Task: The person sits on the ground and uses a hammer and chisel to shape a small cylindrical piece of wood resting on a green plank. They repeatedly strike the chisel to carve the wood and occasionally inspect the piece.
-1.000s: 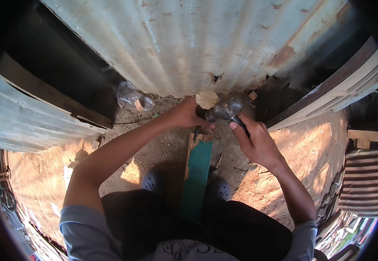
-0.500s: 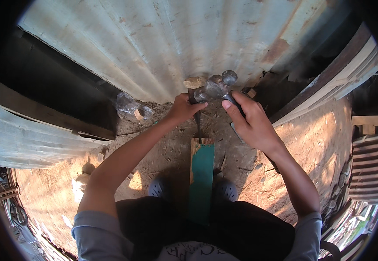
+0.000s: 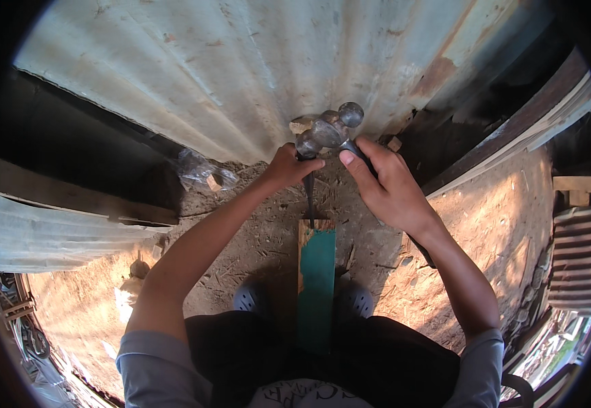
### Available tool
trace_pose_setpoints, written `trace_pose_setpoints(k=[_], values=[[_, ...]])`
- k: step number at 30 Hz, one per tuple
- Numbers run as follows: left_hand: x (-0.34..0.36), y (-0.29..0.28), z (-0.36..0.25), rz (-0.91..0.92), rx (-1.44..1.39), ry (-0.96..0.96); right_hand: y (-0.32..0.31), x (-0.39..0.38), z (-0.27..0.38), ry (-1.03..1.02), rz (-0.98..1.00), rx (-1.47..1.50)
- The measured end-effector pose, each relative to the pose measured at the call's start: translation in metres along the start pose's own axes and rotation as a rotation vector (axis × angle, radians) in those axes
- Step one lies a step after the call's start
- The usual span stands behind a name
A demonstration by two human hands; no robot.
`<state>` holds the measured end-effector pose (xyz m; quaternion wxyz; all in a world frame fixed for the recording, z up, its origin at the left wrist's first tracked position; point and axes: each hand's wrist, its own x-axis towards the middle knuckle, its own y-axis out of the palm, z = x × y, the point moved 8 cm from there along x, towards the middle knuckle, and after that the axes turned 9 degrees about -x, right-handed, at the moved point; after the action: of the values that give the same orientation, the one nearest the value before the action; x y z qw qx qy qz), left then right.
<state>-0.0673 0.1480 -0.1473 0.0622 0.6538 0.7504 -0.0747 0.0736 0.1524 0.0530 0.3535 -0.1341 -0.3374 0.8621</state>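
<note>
My left hand (image 3: 285,167) is closed round the dark handle of a chisel (image 3: 309,196). The chisel stands roughly upright, its tip at the rough, splintered far end of a green-painted wooden board (image 3: 316,279). In my right hand (image 3: 394,187) is a ball-peen hammer (image 3: 329,129), gripped by its dark handle. One face of the hammer head is at the top of the chisel; whether they touch I cannot tell. Toward me, the board runs between my legs, and its near end is lost against my dark clothing.
A corrugated metal sheet (image 3: 241,75) rises in front. Left lies clear plastic wrap (image 3: 200,170) with a small wood block (image 3: 214,181). Dark-edged panels flank both sides. My clogs (image 3: 249,298) stand on dirt ground strewn with chips. Ribbed sheets (image 3: 576,262) are at the far right.
The hammer head has shifted slightly left and is now over the chisel's top. My right hand has moved a little left with it. My left hand stays nearly in place.
</note>
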Motion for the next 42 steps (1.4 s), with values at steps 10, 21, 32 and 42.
trace_pose_setpoints(k=[10,21,32,42], values=[[0.003,0.003,-0.005,0.052,0.035,-0.009,0.006,0.003,-0.008,-0.046,-0.028,0.015],[0.002,0.002,0.001,0.059,0.040,-0.078,0.007,0.004,-0.009,-0.013,0.007,0.010],[-0.009,0.001,-0.009,0.064,0.092,-0.180,-0.006,0.017,-0.043,0.105,-0.050,0.005],[-0.028,0.018,-0.019,0.115,0.194,-0.132,-0.015,0.015,-0.037,0.085,-0.057,-0.049]])
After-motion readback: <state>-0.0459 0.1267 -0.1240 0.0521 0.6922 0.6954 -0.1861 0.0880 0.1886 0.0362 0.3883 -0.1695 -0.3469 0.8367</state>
